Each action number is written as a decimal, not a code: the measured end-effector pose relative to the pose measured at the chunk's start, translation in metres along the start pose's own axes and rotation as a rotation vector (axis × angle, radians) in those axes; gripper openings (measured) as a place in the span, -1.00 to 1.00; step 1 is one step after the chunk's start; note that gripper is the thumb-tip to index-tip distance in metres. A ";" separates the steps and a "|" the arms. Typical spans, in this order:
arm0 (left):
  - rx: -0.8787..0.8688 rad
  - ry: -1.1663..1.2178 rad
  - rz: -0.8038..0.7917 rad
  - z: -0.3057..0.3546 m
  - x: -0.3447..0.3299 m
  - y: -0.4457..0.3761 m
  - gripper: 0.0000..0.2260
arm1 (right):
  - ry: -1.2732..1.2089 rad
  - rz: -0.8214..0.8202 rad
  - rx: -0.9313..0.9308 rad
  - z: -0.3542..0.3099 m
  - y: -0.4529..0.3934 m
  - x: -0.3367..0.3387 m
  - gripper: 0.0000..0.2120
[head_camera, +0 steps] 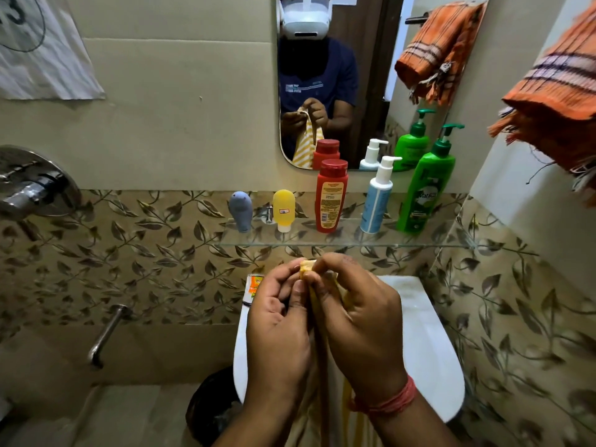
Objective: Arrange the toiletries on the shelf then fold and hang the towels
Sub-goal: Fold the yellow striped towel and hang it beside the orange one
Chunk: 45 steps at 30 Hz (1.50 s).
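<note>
My left hand point(279, 321) and my right hand point(358, 317) both pinch the top corners of a yellow-and-white striped towel point(319, 356), which hangs down between them in front of the basin. On the glass shelf point(451, 244) stand a grey tube point(241, 210), a yellow tube point(283, 209), a red bottle point(331, 195), a white-and-blue pump bottle point(378, 196) and a green pump bottle point(425, 185), all upright in a row. An orange striped towel point(554, 101) hangs at the right.
A mirror point(371, 75) above the shelf reflects the person, the bottles and the orange towel. A white basin point(429, 343) lies below my hands, with a small packet point(254, 285) at its left corner. A chrome tap point(106, 333), a shower valve point(35, 185) and a dark bin point(209, 404) are at the left.
</note>
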<state>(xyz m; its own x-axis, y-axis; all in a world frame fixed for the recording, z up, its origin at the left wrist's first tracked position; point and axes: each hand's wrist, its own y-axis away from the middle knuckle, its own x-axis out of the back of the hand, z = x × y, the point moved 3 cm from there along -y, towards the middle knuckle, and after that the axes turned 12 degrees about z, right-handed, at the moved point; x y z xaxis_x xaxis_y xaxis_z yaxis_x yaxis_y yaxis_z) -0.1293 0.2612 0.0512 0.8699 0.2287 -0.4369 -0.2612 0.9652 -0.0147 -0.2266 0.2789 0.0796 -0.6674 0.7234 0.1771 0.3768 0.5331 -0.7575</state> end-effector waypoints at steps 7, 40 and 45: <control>-0.045 0.027 -0.078 0.009 -0.001 0.003 -0.79 | -0.307 0.054 -0.423 -0.010 0.006 -0.007 -0.94; -0.409 -0.073 0.132 0.076 0.036 0.016 -0.85 | -0.426 -0.982 -0.067 -0.030 0.030 0.046 -0.77; -0.421 -0.174 0.198 0.077 0.028 0.019 -0.84 | -0.383 -1.220 0.073 -0.054 0.044 0.059 -0.76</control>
<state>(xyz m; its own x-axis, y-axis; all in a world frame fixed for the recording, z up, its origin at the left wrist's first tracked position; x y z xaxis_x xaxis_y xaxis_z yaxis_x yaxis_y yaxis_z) -0.0780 0.2953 0.1082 0.8340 0.4551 -0.3120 -0.5437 0.7742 -0.3240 -0.2147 0.3691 0.0903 -0.7000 -0.3933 0.5961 -0.6352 0.7244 -0.2679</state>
